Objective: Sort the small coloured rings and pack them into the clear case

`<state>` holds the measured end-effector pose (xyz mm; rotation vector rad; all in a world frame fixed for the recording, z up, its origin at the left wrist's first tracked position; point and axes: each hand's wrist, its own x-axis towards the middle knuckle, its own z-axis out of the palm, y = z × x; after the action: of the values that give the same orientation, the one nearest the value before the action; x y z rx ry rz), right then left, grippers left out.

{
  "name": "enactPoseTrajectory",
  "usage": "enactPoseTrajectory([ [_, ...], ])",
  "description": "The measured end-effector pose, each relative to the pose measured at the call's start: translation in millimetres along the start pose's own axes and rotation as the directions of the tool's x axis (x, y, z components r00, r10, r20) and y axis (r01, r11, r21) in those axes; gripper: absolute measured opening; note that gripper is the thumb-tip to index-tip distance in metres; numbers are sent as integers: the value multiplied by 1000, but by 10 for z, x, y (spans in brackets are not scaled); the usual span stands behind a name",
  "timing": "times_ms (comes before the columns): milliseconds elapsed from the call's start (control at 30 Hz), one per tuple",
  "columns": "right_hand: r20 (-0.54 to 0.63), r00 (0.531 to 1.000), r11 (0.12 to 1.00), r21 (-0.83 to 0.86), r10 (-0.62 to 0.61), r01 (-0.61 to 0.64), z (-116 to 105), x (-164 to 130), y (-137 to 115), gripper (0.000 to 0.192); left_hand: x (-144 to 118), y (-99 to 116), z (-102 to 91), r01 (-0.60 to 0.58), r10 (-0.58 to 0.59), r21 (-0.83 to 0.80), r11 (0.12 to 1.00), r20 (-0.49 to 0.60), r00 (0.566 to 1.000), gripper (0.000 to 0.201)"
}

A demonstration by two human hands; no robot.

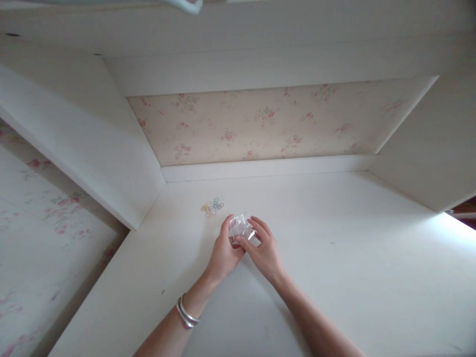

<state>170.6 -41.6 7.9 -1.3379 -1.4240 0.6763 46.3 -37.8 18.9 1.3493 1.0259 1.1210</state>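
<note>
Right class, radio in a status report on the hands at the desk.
Left hand and right hand both closed on a small clear plastic bag. Bag just above the desk. Small elastic bands lie apart, nothing blocking.

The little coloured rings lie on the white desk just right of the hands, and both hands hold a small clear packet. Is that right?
Not quite. The rings lie left of the hands and a little beyond them, not right. The rest holds: in the head view they rest on the white desk, and the left hand and right hand both hold the clear packet.
</note>
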Motion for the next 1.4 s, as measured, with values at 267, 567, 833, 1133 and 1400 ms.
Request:
enactPoseTrajectory([
  [267,46,998,997,62,40,-43,-43,37,20,51,-65,40,-36,109,-100,-180,978,60,993,71],
  [567,147,940,905,257,309,-338,-74,80,74,45,-51,91,-127,303,-302,-169,938,33,953,45],
  [833,139,934,905,235,330,-354,-40,75,98,47,-48,-1,-111,282,-281,-150,948,27,959,46],
  [1133,405,842,771,382,356,-509,-160,69,-15,58,-24,21,-161,206,-236,-428,880,-18,972,65],
  [1400,414,850,774,400,326,-491,-160,69,-11,54,-47,17,-186,239,-251,-428,871,31,968,68],
])
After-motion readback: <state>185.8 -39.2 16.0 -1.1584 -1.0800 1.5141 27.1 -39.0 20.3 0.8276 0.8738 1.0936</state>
